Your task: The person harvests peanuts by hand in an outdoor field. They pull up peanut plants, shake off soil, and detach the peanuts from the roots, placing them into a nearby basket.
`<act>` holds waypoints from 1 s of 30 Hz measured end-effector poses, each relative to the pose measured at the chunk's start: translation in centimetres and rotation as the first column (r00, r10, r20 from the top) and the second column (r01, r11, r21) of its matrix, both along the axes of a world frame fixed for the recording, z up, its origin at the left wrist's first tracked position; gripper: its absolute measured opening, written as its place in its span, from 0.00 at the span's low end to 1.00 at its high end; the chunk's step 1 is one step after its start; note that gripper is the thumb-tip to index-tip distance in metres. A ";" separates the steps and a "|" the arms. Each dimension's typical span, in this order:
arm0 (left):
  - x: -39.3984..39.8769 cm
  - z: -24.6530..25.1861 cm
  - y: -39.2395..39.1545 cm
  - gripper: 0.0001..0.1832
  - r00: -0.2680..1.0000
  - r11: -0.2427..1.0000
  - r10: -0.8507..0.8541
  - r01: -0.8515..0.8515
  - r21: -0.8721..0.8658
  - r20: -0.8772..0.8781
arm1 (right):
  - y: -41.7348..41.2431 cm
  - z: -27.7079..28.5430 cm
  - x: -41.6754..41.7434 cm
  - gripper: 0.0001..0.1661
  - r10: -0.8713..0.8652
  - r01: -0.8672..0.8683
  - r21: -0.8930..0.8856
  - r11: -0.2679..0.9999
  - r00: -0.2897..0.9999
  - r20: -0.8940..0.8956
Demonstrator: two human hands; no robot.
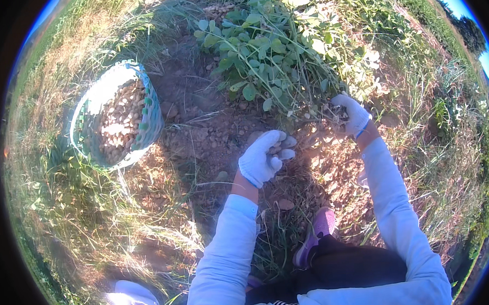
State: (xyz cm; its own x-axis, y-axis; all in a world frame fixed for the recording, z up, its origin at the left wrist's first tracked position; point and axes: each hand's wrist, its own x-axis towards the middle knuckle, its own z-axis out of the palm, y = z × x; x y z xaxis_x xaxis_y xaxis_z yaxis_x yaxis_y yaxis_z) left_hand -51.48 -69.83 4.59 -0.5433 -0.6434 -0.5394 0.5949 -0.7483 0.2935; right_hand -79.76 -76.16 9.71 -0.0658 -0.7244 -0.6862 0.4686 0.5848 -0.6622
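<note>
My left hand (263,158), in a white knit glove with dirt-greyed fingers, is cupped over the soil. Small tan lumps that look like peanut pods show between its curled fingers. To the right, my right hand (352,115) in a matching glove grips the root end of a bunch of uprooted peanut plants (264,53). Their leafy tops spread away from me, and the roots and pods by the fingers are partly hidden. On the left stands a green and white woven plastic basket (155,115), tilted in view, with many peanut pods (122,121) inside.
A small pile of peanut pods (218,10) lies on the ground beyond the plants. Dry grass (149,230) and bare soil (211,141) surround me. My purple shoe (323,226) is below my hands. A white object (136,298) sits at the lower left.
</note>
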 end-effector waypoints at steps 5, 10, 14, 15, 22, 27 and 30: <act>-3.5 0.7 -0.8 0.19 0.717 0.850 -0.107 0.425 -0.310 0.689 | 0.1 -0.5 -0.3 0.07 0.083 -0.085 -0.052 0.995 0.996 -0.027; -4.4 0.1 -1.5 0.32 0.297 0.515 -0.058 0.826 -0.227 0.953 | 0.2 -2.0 -0.1 0.07 0.138 -0.145 -0.090 0.985 0.988 -0.076; -4.5 -2.0 -1.7 0.32 0.227 0.425 -0.041 0.885 -0.188 0.973 | 0.7 -3.0 0.1 0.07 0.147 -0.204 -0.184 0.962 0.949 -0.280; -4.4 -2.5 -1.7 0.32 0.378 0.503 -0.178 0.829 -0.246 0.909 | 0.8 -3.2 0.1 0.08 0.121 -0.173 -0.173 0.970 0.954 -0.276; -1.9 -3.3 -0.6 0.25 0.847 0.845 -0.467 0.512 -0.156 0.254 | 1.1 -3.6 -0.4 0.08 0.119 -0.171 -0.179 0.969 0.957 -0.266; -2.7 -1.6 -0.6 0.22 0.725 0.730 -0.511 0.650 -0.212 0.461 | 1.9 -3.5 -0.8 0.05 0.244 -0.315 -0.262 0.912 0.932 -0.268; -3.0 -0.3 -1.5 0.21 0.572 0.635 -0.569 0.762 -0.126 0.591 | 2.1 -3.4 -1.0 0.06 0.228 -0.283 -0.168 0.944 0.931 -0.286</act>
State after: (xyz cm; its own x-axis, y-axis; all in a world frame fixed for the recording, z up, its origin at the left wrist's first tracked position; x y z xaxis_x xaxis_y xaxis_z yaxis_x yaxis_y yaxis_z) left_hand -54.49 -71.29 4.33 -0.6373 -0.3816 -0.6695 -0.3193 -0.6599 0.6801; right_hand -80.75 -74.03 6.26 -0.0146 -0.8620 -0.5067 0.1173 0.5018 -0.8570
